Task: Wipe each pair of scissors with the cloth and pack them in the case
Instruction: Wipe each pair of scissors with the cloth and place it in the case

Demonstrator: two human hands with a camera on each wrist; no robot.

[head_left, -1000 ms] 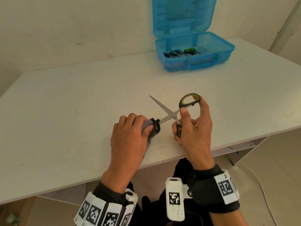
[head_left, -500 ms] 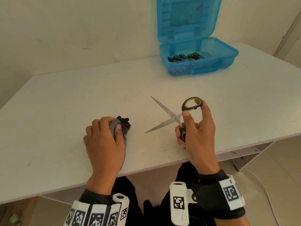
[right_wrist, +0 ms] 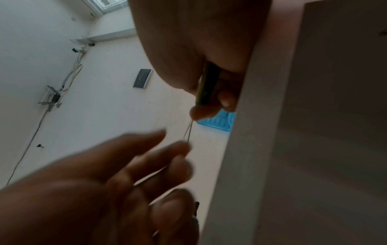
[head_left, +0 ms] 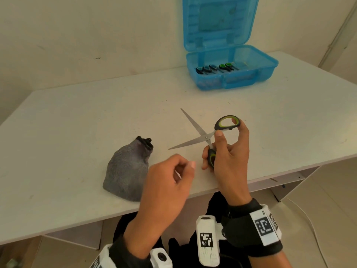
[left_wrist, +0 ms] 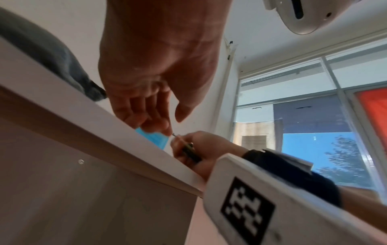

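Note:
Black-and-green scissors with their blades spread wide are gripped by my right hand above the table's front edge; the index finger touches the upper loop and the other fingers curl round the lower handle. My left hand hovers just left of them, loosely curled and holding nothing. The grey cloth lies bunched on the table to its left, also visible in the left wrist view. The open blue case stands at the back right with several scissors inside.
The white table ends in a front edge right under both hands. The case lid stands upright against the wall. A drop to the floor lies past the table's right corner.
My left hand has let go of the cloth, left it on the table and moved right toward the scissors. The right hand still holds the scissors with blades spread.

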